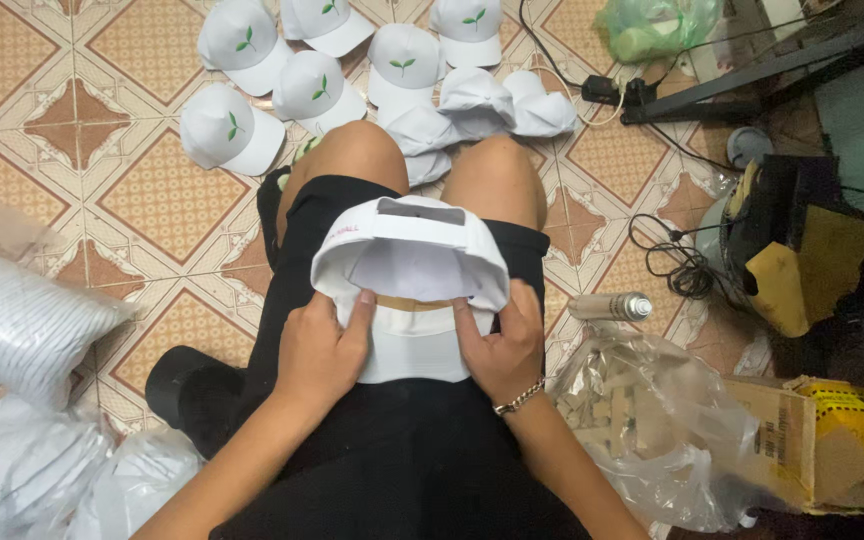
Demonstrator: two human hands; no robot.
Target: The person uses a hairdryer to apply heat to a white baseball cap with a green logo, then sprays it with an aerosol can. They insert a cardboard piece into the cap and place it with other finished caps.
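Tiled floor (152, 190) — both hands' fingers (357, 318) pinch white cap (407, 255)

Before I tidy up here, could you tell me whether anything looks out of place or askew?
Slightly: among the finished caps on the floor, two by the right knee lie crumpled rather than upright. A spray can lies tipped on its side.

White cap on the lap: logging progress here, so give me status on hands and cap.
Left hand and right hand both grip the white cap, upside down on the lap. Thumbs press at the inner band. Nothing in the way.
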